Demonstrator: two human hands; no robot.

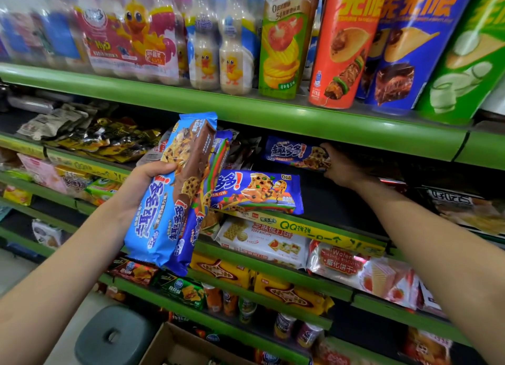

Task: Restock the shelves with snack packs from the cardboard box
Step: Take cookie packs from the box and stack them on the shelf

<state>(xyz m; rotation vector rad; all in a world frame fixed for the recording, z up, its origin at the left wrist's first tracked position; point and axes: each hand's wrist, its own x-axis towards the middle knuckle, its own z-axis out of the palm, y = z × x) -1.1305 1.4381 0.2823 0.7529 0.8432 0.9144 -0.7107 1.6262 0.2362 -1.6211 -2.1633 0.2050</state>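
the box (175,345) is cut off by the bottom edge, only a corner of its open top showing, beside a grey stool (114,337). the left hand (147,184) grips a stack of cookie packs (175,195) in front of the shelves; its thumb lies curled over the light blue front pack, and its other fingers are hidden behind the stack. how many packs it holds is hard to tell, since they overlap. their long axis runs nearly upright, tops leaning right towards the shelf. a blue pack (259,192) lies flat at the shelf's front edge, long axis left to right. the right hand (341,168) reaches deep under the green shelf lip (300,118), fingers closed on the right end of a dark blue pack (297,153), which lies crosswise in the shadow. the fingertips are partly lost in the dark there.
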